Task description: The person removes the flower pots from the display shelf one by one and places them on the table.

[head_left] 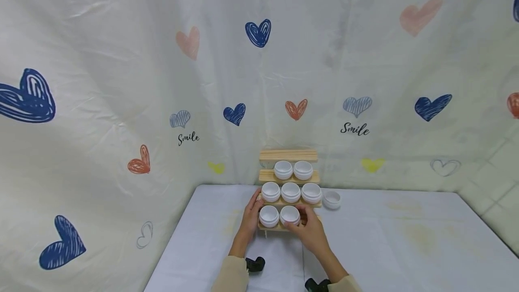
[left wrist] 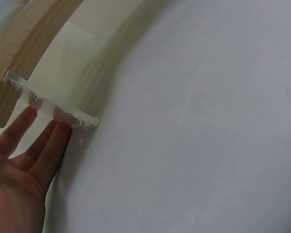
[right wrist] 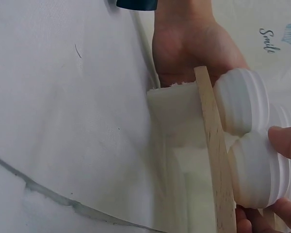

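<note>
A stepped display rack (head_left: pixel 288 155) has wooden shelves and pale side panels, with small white bowls on its lower tiers. My left hand (head_left: pixel 250 213) is at the rack's left side; in the left wrist view its nearly straight fingers (left wrist: pixel 51 150) touch the pale side panel (left wrist: pixel 53 104). On the lowest shelf, my right hand (head_left: pixel 311 230) pinches the right-hand white bowl (head_left: pixel 289 215) between thumb and fingers. Another white bowl (head_left: pixel 269 216) stands to its left, close beside it in the right wrist view. Part of the right hand is out of that view.
Three bowls (head_left: pixel 290 192) line the shelf above, and two more (head_left: pixel 283 170) stand higher up. The top shelf bears none. A single bowl (head_left: pixel 332 199) sits on the white tablecloth (head_left: pixel 385 238) right of the rack. Behind hangs a heart-print curtain (head_left: pixel 316 66).
</note>
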Tool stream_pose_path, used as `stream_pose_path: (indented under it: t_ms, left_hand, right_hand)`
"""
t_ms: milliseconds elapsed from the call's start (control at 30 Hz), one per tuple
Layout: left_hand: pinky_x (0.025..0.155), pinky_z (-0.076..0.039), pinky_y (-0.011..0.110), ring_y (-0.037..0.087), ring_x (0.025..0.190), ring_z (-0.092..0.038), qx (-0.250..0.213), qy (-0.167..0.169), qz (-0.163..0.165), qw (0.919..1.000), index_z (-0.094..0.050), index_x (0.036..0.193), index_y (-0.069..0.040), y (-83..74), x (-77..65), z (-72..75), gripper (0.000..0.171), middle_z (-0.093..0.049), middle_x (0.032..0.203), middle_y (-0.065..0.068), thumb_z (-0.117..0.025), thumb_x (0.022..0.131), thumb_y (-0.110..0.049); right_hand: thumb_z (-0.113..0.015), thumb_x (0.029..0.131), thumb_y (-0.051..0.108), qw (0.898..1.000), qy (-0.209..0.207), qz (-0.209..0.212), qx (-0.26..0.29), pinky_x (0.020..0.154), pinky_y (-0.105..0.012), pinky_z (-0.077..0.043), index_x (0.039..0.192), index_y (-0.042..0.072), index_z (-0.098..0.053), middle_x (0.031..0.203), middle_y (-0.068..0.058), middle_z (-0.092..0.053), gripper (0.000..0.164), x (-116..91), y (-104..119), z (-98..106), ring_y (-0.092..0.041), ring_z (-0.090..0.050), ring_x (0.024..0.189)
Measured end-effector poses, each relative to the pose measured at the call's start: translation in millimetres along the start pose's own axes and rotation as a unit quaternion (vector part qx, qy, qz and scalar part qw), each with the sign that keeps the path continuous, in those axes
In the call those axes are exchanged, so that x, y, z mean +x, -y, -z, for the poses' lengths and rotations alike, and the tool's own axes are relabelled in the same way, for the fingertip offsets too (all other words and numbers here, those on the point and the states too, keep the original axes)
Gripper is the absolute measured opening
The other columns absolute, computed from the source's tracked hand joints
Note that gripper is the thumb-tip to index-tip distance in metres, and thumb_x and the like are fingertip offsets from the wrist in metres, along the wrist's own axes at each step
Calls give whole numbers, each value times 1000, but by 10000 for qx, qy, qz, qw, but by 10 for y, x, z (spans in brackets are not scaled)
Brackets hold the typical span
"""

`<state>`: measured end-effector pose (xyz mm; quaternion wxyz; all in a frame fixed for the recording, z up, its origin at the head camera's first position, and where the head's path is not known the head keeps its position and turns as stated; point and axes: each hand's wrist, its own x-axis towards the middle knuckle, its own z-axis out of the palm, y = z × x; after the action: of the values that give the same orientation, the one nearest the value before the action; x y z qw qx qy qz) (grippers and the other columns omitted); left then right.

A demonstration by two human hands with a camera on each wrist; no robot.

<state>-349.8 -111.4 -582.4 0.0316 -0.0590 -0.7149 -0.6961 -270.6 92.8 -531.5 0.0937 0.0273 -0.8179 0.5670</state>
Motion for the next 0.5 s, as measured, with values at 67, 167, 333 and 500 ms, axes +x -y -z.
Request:
stream_pose_path:
  t_ms: [67, 167, 333, 500]
  left_hand:
    - [128, -14, 58, 32, 157, -23, -18, 54, 47, 10000, -40, 158, -29, -4, -4, 1, 52, -37, 166, 3, -47, 107, -35]
    - [127, -14, 59, 34, 157, -22, -99, 157, 110, 9998, -39, 159, -26, -55, -19, 9, 52, -36, 166, 6, -48, 108, -32]
    - [127, -17, 58, 36, 155, -28, -169, 230, 95, 9995, -43, 157, -20, -287, -125, 30, 52, -42, 162, 11, -51, 106, -26]
    - [127, -16, 59, 36, 156, -25, -203, 234, 88, 9995, -41, 158, -19, -360, -166, 34, 53, -39, 164, 10, -51, 106, -29]
  right_hand:
    - [-89, 78, 19, 10000, -25, -15, -26, 88, -24, -51, 131, 3, -59, 123, -17, -68, 63, -4, -16, -2, -32, -64, 115]
    - [-89, 78, 21, 10000, -31, -41, -63, 90, -26, -51, 131, 5, -59, 124, -15, -69, 63, -2, -36, -1, -29, -64, 115]
    - [-89, 79, 25, 9999, -2, -27, -113, 94, -32, -53, 131, 6, -59, 124, -13, -69, 63, -4, -47, 5, -26, -64, 116]
    - [-89, 79, 25, 9999, -21, -19, -160, 96, -34, -53, 131, 7, -59, 125, -13, -69, 62, -16, -28, 13, -25, -65, 117]
